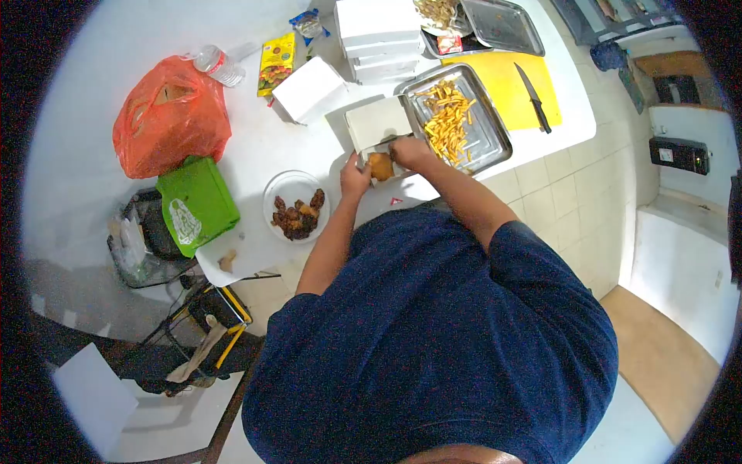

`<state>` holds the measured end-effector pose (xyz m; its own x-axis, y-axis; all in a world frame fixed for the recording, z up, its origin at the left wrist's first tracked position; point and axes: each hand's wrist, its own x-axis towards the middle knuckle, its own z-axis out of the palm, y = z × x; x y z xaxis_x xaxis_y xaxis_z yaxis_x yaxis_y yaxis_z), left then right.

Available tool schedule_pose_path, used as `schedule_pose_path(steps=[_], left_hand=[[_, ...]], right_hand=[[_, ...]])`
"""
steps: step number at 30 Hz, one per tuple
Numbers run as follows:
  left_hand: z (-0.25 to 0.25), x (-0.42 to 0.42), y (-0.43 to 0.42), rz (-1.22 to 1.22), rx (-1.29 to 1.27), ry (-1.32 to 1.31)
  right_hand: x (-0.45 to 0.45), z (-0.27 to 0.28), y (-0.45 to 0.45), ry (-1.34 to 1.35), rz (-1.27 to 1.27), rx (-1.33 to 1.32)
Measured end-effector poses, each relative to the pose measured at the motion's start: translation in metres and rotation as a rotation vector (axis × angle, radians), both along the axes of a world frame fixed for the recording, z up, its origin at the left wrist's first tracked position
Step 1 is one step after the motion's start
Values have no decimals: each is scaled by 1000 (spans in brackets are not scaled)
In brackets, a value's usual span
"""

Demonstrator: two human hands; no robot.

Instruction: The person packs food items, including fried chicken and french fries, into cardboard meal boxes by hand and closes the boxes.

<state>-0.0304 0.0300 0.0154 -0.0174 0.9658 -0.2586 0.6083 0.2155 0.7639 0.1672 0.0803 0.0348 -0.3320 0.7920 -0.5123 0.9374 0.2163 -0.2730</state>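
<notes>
An open white takeaway box [377, 126] stands at the table's near edge, its lid folded back away from me. Inside lies a golden-brown piece of food [380, 167], perhaps a bun. My left hand [355, 177] grips the box's left side, thumb at the rim. At the box's right side, my right hand [411, 154] has its fingers curled down into it; what they hold is hidden. Just right of the box is a metal tray [485, 139] with french fries [447, 122]. To the left, a white plate [272, 188] carries dark glazed chicken pieces [297, 219].
A knife [532, 99] lies on a yellow cutting board [533, 77] at the right. Stacked white boxes [377, 35] and a closed white box [309, 89] stand behind. Leftward are a red plastic bag [174, 116], a bottle [219, 65] and a green bag [199, 203].
</notes>
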Motion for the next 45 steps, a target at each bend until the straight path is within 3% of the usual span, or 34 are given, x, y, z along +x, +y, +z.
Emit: schedule_pose_path(steps=[4, 7, 10, 24, 27, 29, 32, 33, 34, 37, 40, 41, 43, 45], left_hand=[[-8, 0, -1, 75, -51, -73], [-5, 2, -1, 87, -27, -89], [-4, 5, -4, 106, -5, -105], [-13, -1, -4, 65, 34, -122], [-4, -4, -1, 37, -83, -199], [7, -8, 7, 16, -95, -105], [20, -21, 21, 44, 73, -80], [24, -23, 28, 63, 159, -92], [33, -22, 35, 120, 143, -110], [35, -24, 63, 22, 140, -159], [3, -25, 77, 9, 33, -285], [-7, -26, 84, -15, 4, -349], [11, -20, 79, 13, 45, -240], [26, -17, 81, -2, 64, -149]], right_hand=[[6, 35, -6, 132, -209, 85], [7, 35, -10, 122, -203, 115], [3, 15, -15, -3, 208, -65], [-17, 38, -37, -92, 309, -1], [-14, 36, -37, -53, 247, 16], [-7, 28, -29, -45, 189, 31], [19, 8, -19, 347, -188, 295], [22, 43, -14, 312, -323, 263], [35, 32, -7, 405, -428, 314], [42, 69, 6, 411, -729, 423], [54, 30, 21, 522, -669, 575], [55, 21, 24, 563, -644, 466], [55, 17, 32, 640, -594, 255], [54, 30, 33, 611, -525, 313]])
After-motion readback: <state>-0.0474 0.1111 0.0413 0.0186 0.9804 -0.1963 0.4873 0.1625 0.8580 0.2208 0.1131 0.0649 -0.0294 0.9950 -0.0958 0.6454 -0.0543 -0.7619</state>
